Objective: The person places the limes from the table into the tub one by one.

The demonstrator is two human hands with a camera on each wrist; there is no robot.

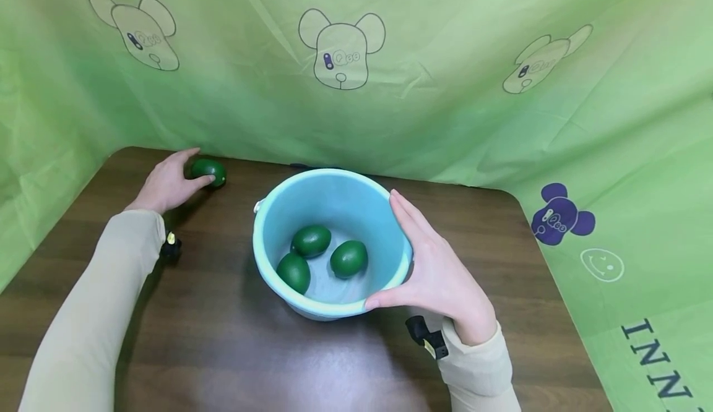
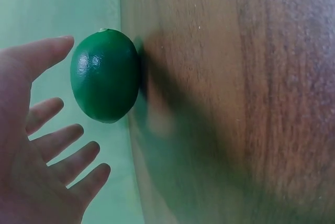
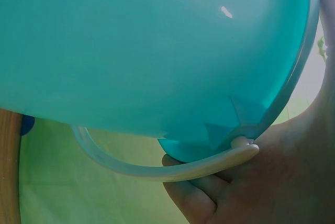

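A glossy dark-green lime (image 1: 208, 171) lies on the far left of the table. My left hand (image 1: 169, 183) reaches around it with thumb and fingers spread; in the left wrist view a gap shows between the fingers and the lime (image 2: 105, 75). A light-blue bucket (image 1: 328, 309) stands at the middle of the table, three green limes (image 1: 349, 258) lying on its bottom. At the bucket's right side my right hand (image 1: 440, 270) grips the rim, thumb on the near edge and fingers toward the far edge. The bucket's pale handle (image 3: 152, 171) hangs beside those fingers in the right wrist view.
The brown wooden table (image 1: 211, 350) ends at a green cloth (image 1: 434, 121) printed with bear heads, which hangs along the back and both sides. A small black camera mount sits on each wrist.
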